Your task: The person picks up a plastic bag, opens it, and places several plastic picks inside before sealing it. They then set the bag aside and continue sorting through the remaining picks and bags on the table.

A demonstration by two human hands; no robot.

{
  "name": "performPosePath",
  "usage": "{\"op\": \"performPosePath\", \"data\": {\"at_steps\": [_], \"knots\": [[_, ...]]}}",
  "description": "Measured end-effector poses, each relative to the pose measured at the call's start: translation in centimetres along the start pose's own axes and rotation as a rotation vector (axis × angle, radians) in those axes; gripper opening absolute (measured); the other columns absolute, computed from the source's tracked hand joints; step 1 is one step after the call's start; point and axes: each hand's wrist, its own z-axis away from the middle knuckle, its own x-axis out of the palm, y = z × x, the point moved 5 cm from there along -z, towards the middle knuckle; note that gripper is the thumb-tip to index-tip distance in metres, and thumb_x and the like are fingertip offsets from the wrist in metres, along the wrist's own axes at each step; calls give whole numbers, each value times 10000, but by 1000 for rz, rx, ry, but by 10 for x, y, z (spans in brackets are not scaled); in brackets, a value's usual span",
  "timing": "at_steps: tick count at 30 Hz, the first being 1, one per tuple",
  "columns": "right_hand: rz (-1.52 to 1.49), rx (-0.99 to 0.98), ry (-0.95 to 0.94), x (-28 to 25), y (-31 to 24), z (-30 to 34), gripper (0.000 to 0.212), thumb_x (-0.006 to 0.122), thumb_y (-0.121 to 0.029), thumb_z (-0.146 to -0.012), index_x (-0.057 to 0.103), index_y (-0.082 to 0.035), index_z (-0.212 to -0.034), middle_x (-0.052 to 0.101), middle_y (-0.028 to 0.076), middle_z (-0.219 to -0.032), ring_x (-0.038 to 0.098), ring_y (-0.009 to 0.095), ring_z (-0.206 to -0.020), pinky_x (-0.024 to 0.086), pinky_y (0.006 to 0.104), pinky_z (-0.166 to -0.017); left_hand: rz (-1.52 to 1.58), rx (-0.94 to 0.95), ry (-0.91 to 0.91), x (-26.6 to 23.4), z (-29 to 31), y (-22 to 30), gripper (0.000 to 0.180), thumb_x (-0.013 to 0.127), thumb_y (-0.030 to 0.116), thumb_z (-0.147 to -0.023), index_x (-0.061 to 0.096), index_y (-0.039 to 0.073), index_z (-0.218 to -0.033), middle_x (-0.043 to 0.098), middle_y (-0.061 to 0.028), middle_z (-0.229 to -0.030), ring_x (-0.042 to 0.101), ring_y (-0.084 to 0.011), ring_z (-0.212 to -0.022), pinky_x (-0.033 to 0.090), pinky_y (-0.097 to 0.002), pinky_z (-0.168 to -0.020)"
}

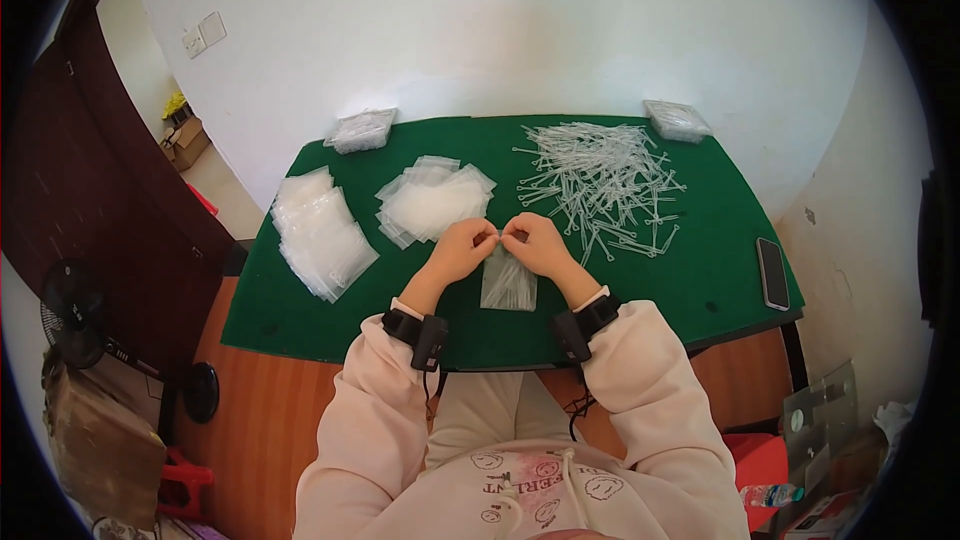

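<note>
A small clear plastic bag (509, 288) with thin clear sticks inside lies near the middle of the green table, its top edge toward the far side. My left hand (464, 248) pinches that top edge from the left. From the right, my right hand (538, 244) pinches the same edge, the fingertips of both hands almost meeting. Beyond my right hand spreads a loose heap of thin clear plastic sticks (605, 180) with small looped ends. Just past my left hand is a pile of flat clear bags (430, 202). Farther left lies an overlapping row of similar bags (325, 235); their contents I cannot make out.
Clear packs stand at the table's back left (362, 130) and back right (677, 121), by the white wall. A phone (772, 273) rests on the right edge of the green tabletop (640, 310). On the floor at left is a black fan (72, 310).
</note>
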Motion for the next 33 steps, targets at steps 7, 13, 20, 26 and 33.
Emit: {"op": "performPosePath", "data": {"at_steps": [7,13,20,26,33], "knots": [[79,5,-30,-2,1,-1,157,615,-186,-688,621,-37,-736,582,86,-688,574,229,-649,456,318,-597,-23,-17,-31,0,-1,-4,160,580,152,-782,593,-7,-786,562,-71,-632,506,-146,-567,411,-284,-541],[138,98,-16,-16,16,-5,170,620,-205,-687,627,-45,-744,590,71,-696,579,216,-658,460,318,-603,-5,-76,-23,-11,-5,-19,174,585,167,-777,603,-6,-780,567,-74,-616,510,-146,-556,411,-287,-539],[14,24,-53,-4,14,-3,132,623,-153,-695,624,-33,-749,584,78,-688,568,199,-642,451,293,-587,-49,63,-51,0,-1,-9,171,580,175,-768,607,7,-776,576,-105,-646,543,-210,-585,419,-320,-550],[10,11,-101,3,8,0,122,623,-136,-699,622,-22,-745,578,75,-680,557,175,-616,443,279,-574,-114,123,-59,2,-1,0,150,579,145,-781,603,-1,-807,568,-97,-654,515,-173,-588,412,-288,-561],[-21,71,-101,-8,17,-6,139,626,-154,-702,620,-20,-738,574,68,-672,549,158,-596,439,275,-565,-101,85,-68,-12,-3,-4,159,581,168,-757,605,10,-761,576,-118,-645,535,-231,-571,410,-328,-535]]}}
